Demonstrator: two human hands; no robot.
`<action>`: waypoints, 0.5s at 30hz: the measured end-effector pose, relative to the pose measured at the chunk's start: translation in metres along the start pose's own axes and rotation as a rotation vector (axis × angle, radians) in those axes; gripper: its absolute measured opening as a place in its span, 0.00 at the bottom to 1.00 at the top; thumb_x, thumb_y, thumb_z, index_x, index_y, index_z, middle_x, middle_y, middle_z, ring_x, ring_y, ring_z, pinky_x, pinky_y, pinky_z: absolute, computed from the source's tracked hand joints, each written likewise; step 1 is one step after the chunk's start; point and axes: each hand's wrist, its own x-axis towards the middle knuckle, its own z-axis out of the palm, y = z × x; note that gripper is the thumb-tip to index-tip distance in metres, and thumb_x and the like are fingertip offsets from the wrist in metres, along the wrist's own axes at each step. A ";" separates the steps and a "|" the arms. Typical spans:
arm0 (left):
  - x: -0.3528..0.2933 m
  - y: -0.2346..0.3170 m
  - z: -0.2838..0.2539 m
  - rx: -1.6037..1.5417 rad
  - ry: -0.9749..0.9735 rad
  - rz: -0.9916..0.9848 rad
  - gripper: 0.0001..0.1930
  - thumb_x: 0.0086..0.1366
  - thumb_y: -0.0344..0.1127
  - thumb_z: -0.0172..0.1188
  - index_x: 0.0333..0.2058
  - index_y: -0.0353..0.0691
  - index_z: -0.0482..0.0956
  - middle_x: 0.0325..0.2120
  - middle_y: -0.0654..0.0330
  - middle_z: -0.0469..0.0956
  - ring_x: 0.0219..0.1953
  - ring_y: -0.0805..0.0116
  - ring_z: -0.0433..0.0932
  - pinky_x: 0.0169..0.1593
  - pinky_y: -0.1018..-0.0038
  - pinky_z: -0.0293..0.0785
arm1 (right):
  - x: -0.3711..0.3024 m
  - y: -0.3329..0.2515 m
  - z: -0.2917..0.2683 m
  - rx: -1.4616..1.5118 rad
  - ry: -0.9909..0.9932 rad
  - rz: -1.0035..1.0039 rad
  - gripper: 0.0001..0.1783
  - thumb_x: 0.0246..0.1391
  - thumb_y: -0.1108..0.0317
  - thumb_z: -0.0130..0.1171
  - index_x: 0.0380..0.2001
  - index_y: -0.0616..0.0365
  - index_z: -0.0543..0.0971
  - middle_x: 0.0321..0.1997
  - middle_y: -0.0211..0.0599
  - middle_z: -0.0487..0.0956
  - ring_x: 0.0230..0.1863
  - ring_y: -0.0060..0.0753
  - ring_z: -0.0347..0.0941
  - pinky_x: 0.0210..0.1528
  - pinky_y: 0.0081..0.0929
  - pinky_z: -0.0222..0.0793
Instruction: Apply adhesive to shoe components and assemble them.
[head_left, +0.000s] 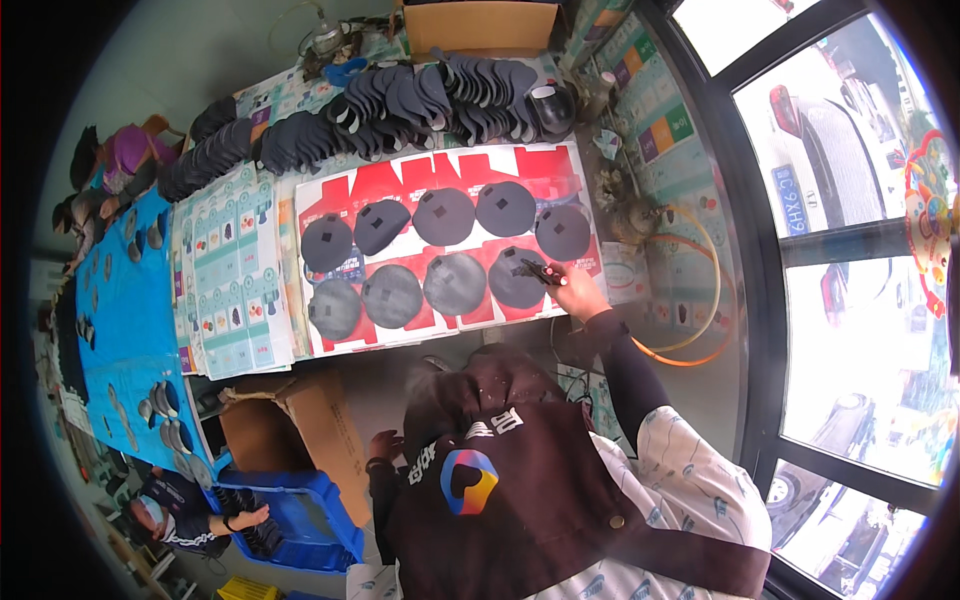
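Observation:
My right hand (578, 292) is closed round a slim dark tool with a pointed end (545, 273); its exact kind is hard to make out. The tip lies over a dark grey round pad (518, 280) at the right of the near row. Several similar pads lie in two rows on a red and white printed sheet (420, 337), most showing a small darker square. Beyond my hand is the rightmost pad (563, 232) of the far row. My left hand (386, 446) hangs low beside my dark apron (530, 490), below the table, fingers loosely apart with nothing visible in them.
Stacks of dark curved pieces (400, 100) line the table's back. A cardboard carton (480, 27) stands behind them. Yellow and orange hoses (715, 290) loop at the right wall. Lower left are an open carton (300, 420), a blue crate (310, 520) and another person's hand (250, 518).

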 end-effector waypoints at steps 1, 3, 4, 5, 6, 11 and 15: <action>-0.002 0.004 -0.002 0.355 -0.040 0.130 0.18 0.63 0.32 0.63 0.50 0.30 0.76 0.37 0.49 0.84 0.40 0.57 0.86 0.39 0.61 0.84 | 0.001 0.000 -0.002 0.001 0.006 0.001 0.19 0.54 0.64 0.57 0.48 0.59 0.81 0.41 0.60 0.82 0.48 0.63 0.77 0.50 0.49 0.73; -0.002 0.013 -0.004 0.709 -0.080 0.259 0.19 0.63 0.33 0.64 0.51 0.29 0.76 0.38 0.49 0.84 0.41 0.58 0.85 0.39 0.61 0.84 | -0.002 0.002 -0.005 -0.088 0.147 0.004 0.18 0.56 0.64 0.55 0.47 0.59 0.81 0.40 0.61 0.81 0.47 0.64 0.77 0.49 0.51 0.72; -0.002 0.017 -0.005 0.721 -0.084 0.224 0.20 0.63 0.33 0.64 0.52 0.30 0.76 0.38 0.49 0.84 0.41 0.58 0.86 0.40 0.61 0.84 | -0.005 0.004 -0.008 -0.101 0.139 0.016 0.18 0.56 0.64 0.55 0.47 0.59 0.81 0.40 0.61 0.81 0.47 0.64 0.77 0.49 0.51 0.72; -0.001 0.020 -0.005 0.733 -0.088 0.188 0.21 0.62 0.33 0.65 0.52 0.30 0.76 0.38 0.50 0.85 0.41 0.59 0.86 0.42 0.62 0.84 | -0.008 0.007 -0.011 -0.096 0.100 0.063 0.18 0.56 0.63 0.55 0.47 0.59 0.82 0.40 0.60 0.82 0.47 0.64 0.77 0.49 0.51 0.72; 0.000 0.023 -0.005 0.733 -0.090 0.187 0.21 0.62 0.33 0.65 0.52 0.30 0.76 0.38 0.50 0.85 0.41 0.59 0.86 0.42 0.62 0.84 | -0.013 0.009 -0.012 -0.067 0.080 0.108 0.18 0.57 0.63 0.54 0.46 0.59 0.82 0.39 0.60 0.82 0.47 0.64 0.77 0.48 0.52 0.72; 0.006 0.026 -0.008 0.516 -0.137 0.051 0.22 0.60 0.32 0.65 0.53 0.33 0.76 0.38 0.52 0.85 0.41 0.60 0.86 0.42 0.63 0.84 | -0.026 0.014 -0.004 -0.053 -0.028 0.074 0.23 0.50 0.67 0.62 0.50 0.64 0.80 0.43 0.57 0.83 0.49 0.54 0.80 0.49 0.42 0.73; 0.009 0.022 -0.017 0.733 -0.147 0.218 0.19 0.65 0.32 0.59 0.53 0.33 0.75 0.39 0.48 0.84 0.40 0.57 0.85 0.40 0.60 0.84 | -0.025 0.021 -0.007 0.011 0.213 0.066 0.15 0.56 0.63 0.55 0.41 0.60 0.82 0.40 0.62 0.81 0.48 0.65 0.77 0.49 0.51 0.72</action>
